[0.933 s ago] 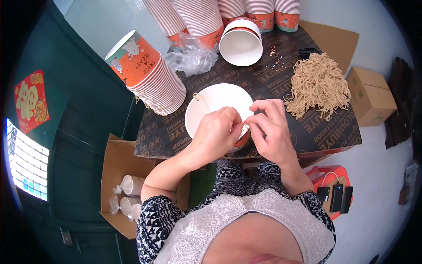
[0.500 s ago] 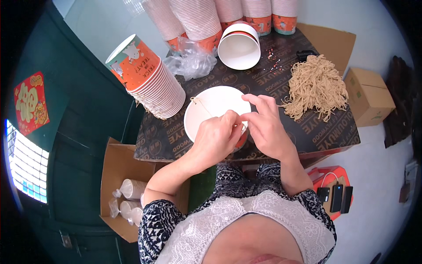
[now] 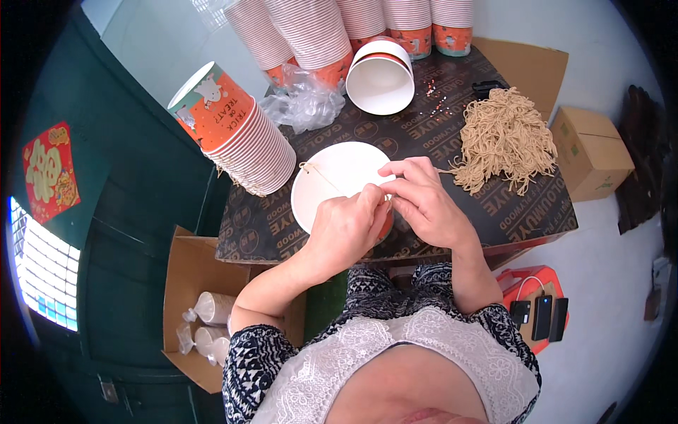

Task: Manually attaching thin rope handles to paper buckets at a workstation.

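A white-lined paper bucket [image 3: 347, 159] stands before me at the table's front edge, its open mouth facing up. A thin tan cord [image 3: 323, 177] is tied at the left of its rim and stretches across the mouth to my hands. My left hand [image 3: 346, 230] is closed in a pinch on the cord at the bucket's right rim. Close against it, my right hand [image 3: 429, 205] bends its thumb and forefinger together at the same spot, its other fingers loosely curled. The cord's end is hidden between the fingertips.
Left stands a leaning stack of orange paper buckets [image 3: 244, 134] with cords. A tan cord pile [image 3: 505, 141] lies right. Behind are a plastic bag [image 3: 307, 102], a tipped bucket [image 3: 381, 85], scattered beads [image 3: 436, 102] and tall bucket stacks [image 3: 307, 32]. An open carton [image 3: 187, 297] sits below left.
My right hand's fingers have drawn in a little closer to my left fingertips. Both hands stay at the bucket's right rim, and the whole view has shifted slightly.
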